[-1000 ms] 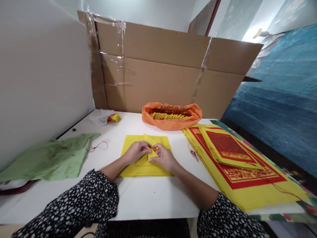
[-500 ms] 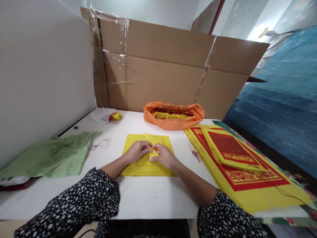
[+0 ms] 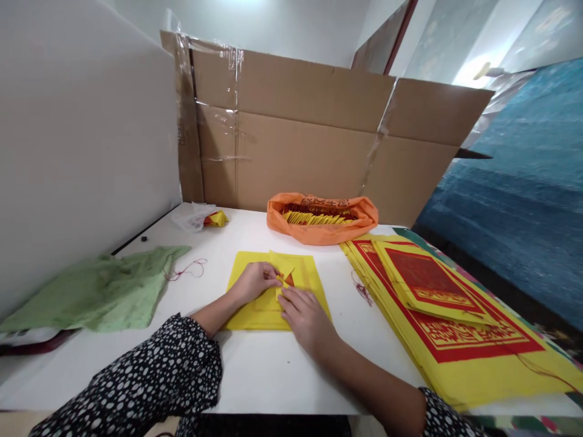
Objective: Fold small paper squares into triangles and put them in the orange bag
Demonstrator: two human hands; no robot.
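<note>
A partly folded yellow paper (image 3: pixel 288 278) with a red patch stands up between my hands, over a stack of yellow paper sheets (image 3: pixel 262 317). My left hand (image 3: pixel 255 281) is closed, pinching the folded paper at its left side between thumb and fingertips. My right hand (image 3: pixel 307 315) lies lower and to the right, its fingers bent together over the near end of the same paper. The fingers cover part of the folds.
Behind the sheets sits an orange bag (image 3: pixel 314 235) full of folded yellow pieces. Stacks of red-printed yellow paper (image 3: pixel 483 346) lie at right. A green cloth (image 3: pixel 100 291), red string (image 3: pixel 189 267) and a clear plastic bag (image 3: pixel 189 218) are at left. Cardboard (image 3: pixel 300 152) stands behind.
My right hand has slid down and toward me along the folded paper, and its fingers have turned over it. My left hand keeps its pinch. The whole view has shifted slightly.
</note>
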